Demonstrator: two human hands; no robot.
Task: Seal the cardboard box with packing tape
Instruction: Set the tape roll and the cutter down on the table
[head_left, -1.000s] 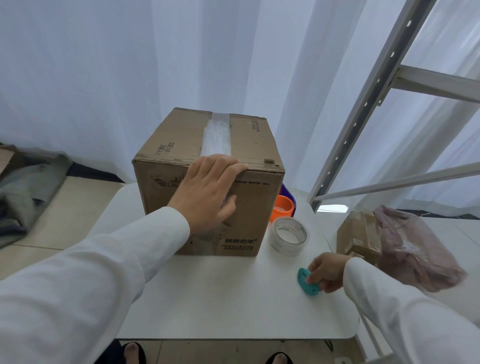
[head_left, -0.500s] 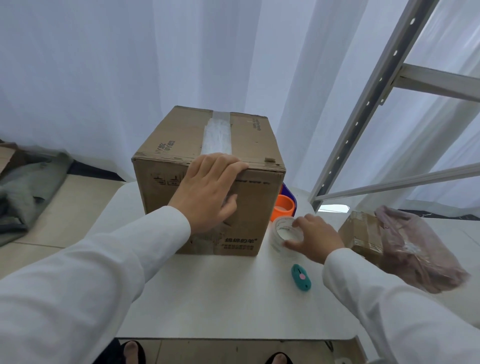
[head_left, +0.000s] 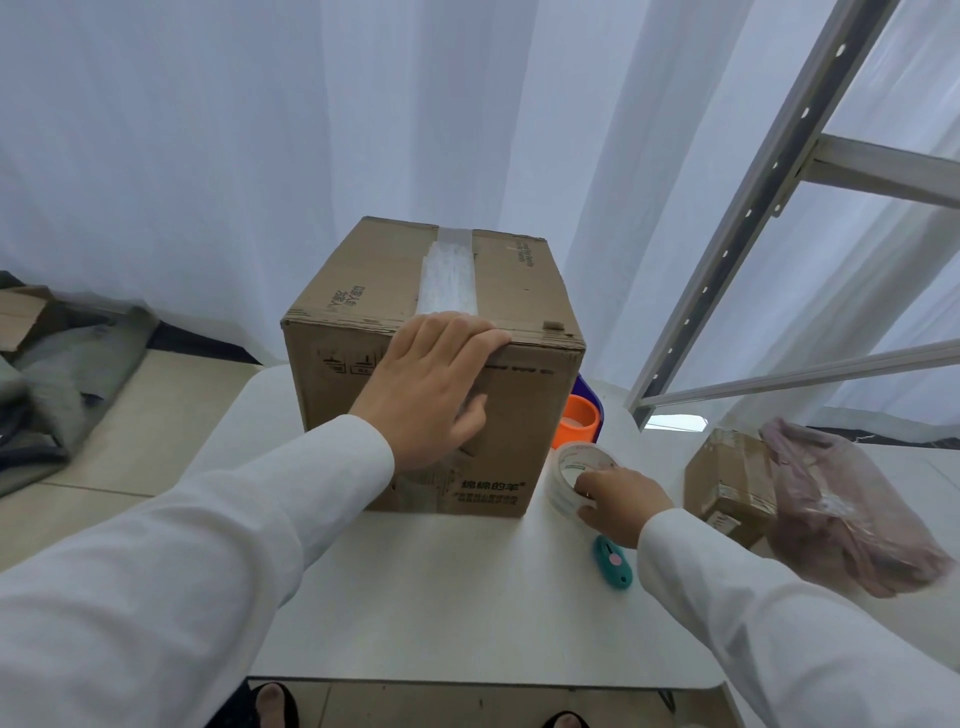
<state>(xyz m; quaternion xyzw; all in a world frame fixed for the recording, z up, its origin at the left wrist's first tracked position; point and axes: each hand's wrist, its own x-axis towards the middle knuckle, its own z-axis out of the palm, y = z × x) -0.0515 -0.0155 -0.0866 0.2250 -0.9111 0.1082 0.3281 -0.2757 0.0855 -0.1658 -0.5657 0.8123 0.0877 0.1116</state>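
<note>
A brown cardboard box (head_left: 524, 415) stands on the white table (head_left: 441, 597), its top seam covered by a strip of clear tape (head_left: 449, 275). My left hand (head_left: 431, 384) lies flat over the box's front top edge, fingers spread on the tape end. Just right of the box, my right hand (head_left: 621, 501) grips a roll of clear packing tape (head_left: 569, 475), tilted up on its edge. A teal box cutter (head_left: 613, 564) lies on the table below that hand.
An orange tape roll (head_left: 579, 421) and a dark blue object sit behind the clear roll, against the box's right side. A small cardboard box (head_left: 727, 483) and a pink plastic bag (head_left: 841, 509) lie at right. A grey metal shelf frame (head_left: 753, 208) rises at right.
My right hand let go of the teal cutter, moved up to the clear tape roll and took hold of it, tilting it. My left hand stayed on the box.
</note>
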